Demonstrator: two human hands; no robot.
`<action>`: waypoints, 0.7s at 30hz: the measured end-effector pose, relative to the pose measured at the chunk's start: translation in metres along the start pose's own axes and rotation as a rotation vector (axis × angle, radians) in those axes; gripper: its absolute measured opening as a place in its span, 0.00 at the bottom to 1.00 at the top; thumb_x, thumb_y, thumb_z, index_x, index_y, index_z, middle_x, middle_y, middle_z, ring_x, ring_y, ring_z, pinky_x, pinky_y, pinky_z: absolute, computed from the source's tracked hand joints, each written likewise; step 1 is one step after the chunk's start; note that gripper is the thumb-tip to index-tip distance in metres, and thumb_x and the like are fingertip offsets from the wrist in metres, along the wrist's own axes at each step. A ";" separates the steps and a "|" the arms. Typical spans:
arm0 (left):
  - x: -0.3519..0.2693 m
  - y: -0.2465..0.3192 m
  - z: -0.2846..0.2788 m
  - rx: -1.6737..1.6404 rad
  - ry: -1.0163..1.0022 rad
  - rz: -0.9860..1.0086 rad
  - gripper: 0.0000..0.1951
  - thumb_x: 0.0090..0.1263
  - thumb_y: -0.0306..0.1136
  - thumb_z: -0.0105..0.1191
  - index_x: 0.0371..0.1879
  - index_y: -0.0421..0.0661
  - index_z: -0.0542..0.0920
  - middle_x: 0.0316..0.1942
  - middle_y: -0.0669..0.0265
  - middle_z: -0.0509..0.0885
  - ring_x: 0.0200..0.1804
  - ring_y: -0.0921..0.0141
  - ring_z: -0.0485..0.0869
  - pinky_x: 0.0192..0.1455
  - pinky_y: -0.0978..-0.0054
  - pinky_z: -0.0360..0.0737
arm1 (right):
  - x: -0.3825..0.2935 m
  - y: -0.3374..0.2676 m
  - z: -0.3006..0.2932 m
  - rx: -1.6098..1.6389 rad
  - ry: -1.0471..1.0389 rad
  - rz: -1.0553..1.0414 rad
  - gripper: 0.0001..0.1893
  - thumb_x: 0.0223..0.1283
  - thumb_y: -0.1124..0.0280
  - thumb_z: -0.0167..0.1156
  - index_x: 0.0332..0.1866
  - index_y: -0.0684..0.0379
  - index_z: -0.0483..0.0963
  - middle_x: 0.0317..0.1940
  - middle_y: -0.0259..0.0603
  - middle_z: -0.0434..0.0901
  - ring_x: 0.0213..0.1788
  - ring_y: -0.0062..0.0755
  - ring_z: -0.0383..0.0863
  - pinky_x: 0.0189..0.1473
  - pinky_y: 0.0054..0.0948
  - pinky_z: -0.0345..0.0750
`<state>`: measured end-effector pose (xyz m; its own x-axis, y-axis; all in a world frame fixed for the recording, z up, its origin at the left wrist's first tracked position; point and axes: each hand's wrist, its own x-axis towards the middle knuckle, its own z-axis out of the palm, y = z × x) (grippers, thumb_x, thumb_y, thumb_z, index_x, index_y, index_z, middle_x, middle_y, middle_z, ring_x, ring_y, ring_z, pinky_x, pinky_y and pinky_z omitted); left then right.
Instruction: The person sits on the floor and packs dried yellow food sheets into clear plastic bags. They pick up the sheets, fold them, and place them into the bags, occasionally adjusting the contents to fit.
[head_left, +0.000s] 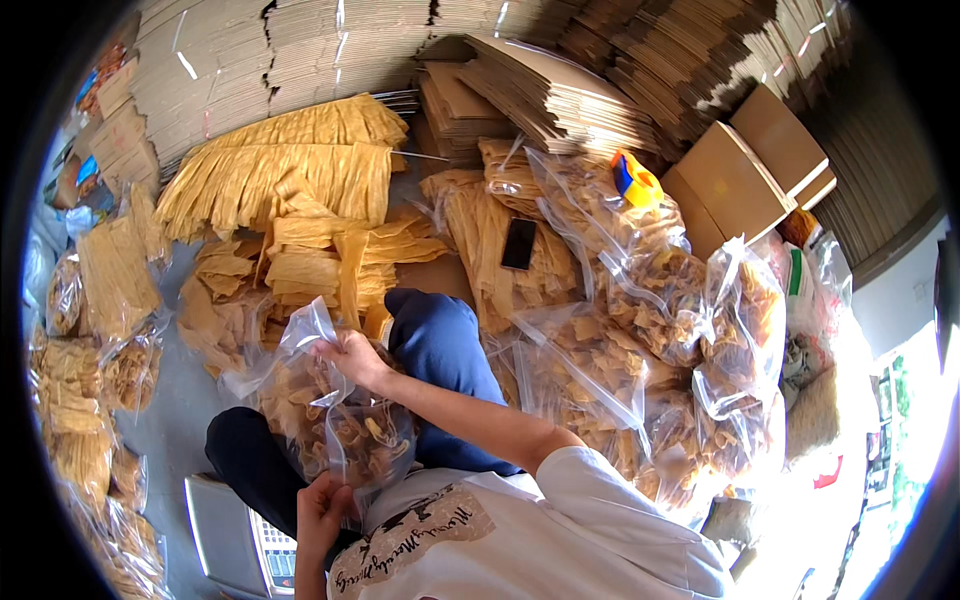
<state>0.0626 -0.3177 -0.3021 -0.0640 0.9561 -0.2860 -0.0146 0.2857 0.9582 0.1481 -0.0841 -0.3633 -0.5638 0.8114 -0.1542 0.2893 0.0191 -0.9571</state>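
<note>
A clear plastic bag (341, 431) filled with broken, tan, dried sheet-like pieces, possibly dried tofu skin, rests between my legs. My right hand (352, 358) pinches the bag's upper edge near its loose, crumpled corner. Lower down and closer to my body, my left hand (324, 506) has its fingers closed on the near edge of the same bag. Just beyond the bag are stacked folded yellow sheets (322, 262) and loose tan pieces (206, 322).
Long pleated sheets (277, 184) lie ahead by cardboard stacks (247, 75). A phone (518, 244) rests on bagged sheets; a yellow-and-blue tape dispenser (637, 181) sits on filled bags (600, 367) at right. A keypad scale (232, 536) stands by my left leg; more bags (82, 427) line the far left.
</note>
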 end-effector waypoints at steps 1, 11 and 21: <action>0.003 -0.001 -0.001 0.005 -0.014 -0.002 0.04 0.67 0.22 0.47 0.30 0.37 0.76 0.17 0.70 0.77 0.17 0.80 0.72 0.20 0.83 0.66 | 0.000 0.014 0.002 0.223 0.098 -0.157 0.14 0.64 0.64 0.54 0.30 0.65 0.76 0.22 0.37 0.78 0.24 0.20 0.72 0.31 0.27 0.73; 0.034 0.106 0.025 0.043 0.151 0.392 0.05 0.66 0.25 0.49 0.28 0.40 0.76 0.18 0.73 0.74 0.19 0.82 0.69 0.22 0.87 0.64 | -0.010 -0.097 -0.100 0.553 0.305 -0.139 0.12 0.66 0.68 0.49 0.32 0.64 0.76 0.26 0.42 0.81 0.24 0.25 0.77 0.29 0.31 0.77; 0.066 0.206 0.024 0.046 0.149 0.962 0.26 0.68 0.27 0.44 0.66 0.39 0.55 0.34 0.64 0.80 0.38 0.76 0.78 0.39 0.80 0.75 | -0.121 -0.259 -0.354 0.329 1.046 -0.847 0.19 0.66 0.63 0.48 0.26 0.68 0.76 0.21 0.44 0.80 0.17 0.25 0.72 0.21 0.28 0.70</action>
<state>0.0792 -0.1938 -0.1234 -0.1539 0.7652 0.6251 0.1492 -0.6074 0.7803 0.4157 0.0197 -0.0100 0.4046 0.6808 0.6106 -0.1226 0.7020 -0.7015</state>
